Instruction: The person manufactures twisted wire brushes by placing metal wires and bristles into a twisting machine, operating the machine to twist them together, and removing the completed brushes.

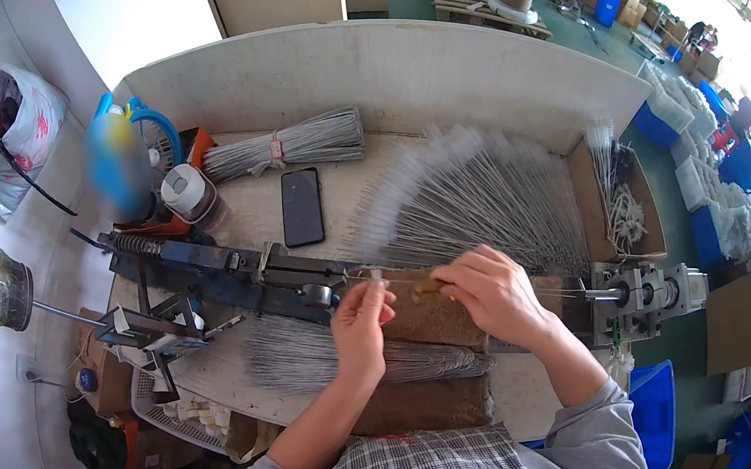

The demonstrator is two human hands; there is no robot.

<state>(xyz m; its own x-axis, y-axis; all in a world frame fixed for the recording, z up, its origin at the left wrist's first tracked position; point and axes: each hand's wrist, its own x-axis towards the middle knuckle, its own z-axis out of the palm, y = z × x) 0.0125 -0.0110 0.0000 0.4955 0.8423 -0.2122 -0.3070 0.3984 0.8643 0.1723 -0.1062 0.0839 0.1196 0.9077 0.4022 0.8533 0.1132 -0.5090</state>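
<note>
My left hand (pixel 362 329) is closed in a pinch, its fingertips on a small pale piece (pixel 375 274) at the end of a long dark bench machine (pixel 245 271). Just to the right, my right hand (pixel 497 299) has its thumb and fingers closed on a small yellowish-brown piece (pixel 433 292), too small to name. Thin wires run between the hands, and more reach toward a metal spindle unit (pixel 641 292) on the right. Beneath the hands lies a brown board (pixel 413 321). A bundle of thin grey wires (pixel 302 357) lies close to my left forearm.
Behind my hands spreads a large pile of thin wires with white bristly ends (pixel 476 190). A black phone (pixel 302 209), a tied wire bundle (pixel 284 144) and a lidded jar (pixel 186 190) sit farther back. A cardboard box (pixel 645 204) stands right; a white basket (pixel 169 411) left.
</note>
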